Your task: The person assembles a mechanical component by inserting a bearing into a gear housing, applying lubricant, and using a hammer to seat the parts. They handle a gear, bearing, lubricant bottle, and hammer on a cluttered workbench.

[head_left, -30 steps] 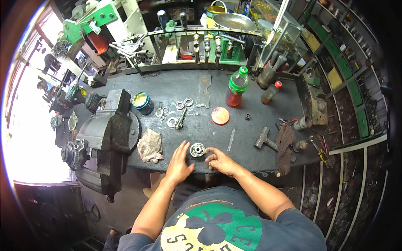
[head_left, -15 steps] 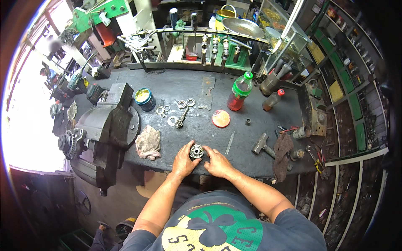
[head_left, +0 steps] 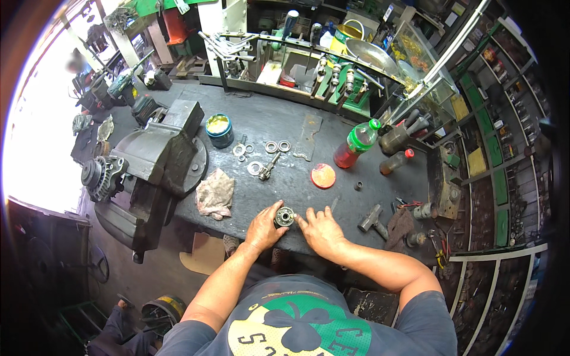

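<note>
My left hand is wrapped round a round metal part with a ring-shaped face and a central hole, at the bench's near edge. Just to the right of it is my right hand, its fingers apart and one fingertip close to the part's rim; whether it touches cannot be made out. Farther back lie a small geared shaft, a flat washer and several bearing rings. A crumpled rag rests left of my left hand.
A large bench vise fills the left side. Behind stand an open tub of yellowish grease and a green-capped bottle of red liquid. A red-rimmed lid lies mid-bench. A hammer and dark cloth are at right.
My right hand has drawn off to the right from the metal part and its fingers have spread. My left hand still holds the part. The whole view has shifted and tilted.
</note>
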Tool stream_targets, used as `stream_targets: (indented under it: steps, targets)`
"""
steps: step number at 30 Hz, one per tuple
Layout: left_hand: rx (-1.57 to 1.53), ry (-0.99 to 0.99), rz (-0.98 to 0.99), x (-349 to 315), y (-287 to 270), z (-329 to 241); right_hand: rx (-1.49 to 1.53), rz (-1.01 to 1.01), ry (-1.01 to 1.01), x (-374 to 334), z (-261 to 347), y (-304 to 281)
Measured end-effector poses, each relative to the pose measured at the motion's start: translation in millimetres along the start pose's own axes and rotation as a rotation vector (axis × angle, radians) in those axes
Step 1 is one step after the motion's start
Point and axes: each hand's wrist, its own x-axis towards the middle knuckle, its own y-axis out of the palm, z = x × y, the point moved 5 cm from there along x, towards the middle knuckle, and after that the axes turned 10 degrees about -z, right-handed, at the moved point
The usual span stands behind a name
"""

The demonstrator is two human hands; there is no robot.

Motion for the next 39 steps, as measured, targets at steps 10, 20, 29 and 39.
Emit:
stream_targets:
  steps: [10,20,29,39]
  targets:
    - [-0.016,0.007,-0.036,-3.3,-1.0,3.0,0.185,0.143,0.011,20.3,-8.4,-13.4]
    - [-0.028,-0.01,-0.087,-2.7,-0.1,2.1,0.223,0.252,-0.06,37.6,28.7,-5.1]
    - [-0.032,-0.056,-0.081,-4.5,4.0,5.7,0.645,-0.01,0.253,33.5,38.4,-4.9]
    - [-0.024,0.016,0.185,12.6,-7.1,11.2,0.527,0.017,0.151,6.8,-30.5,5.4]
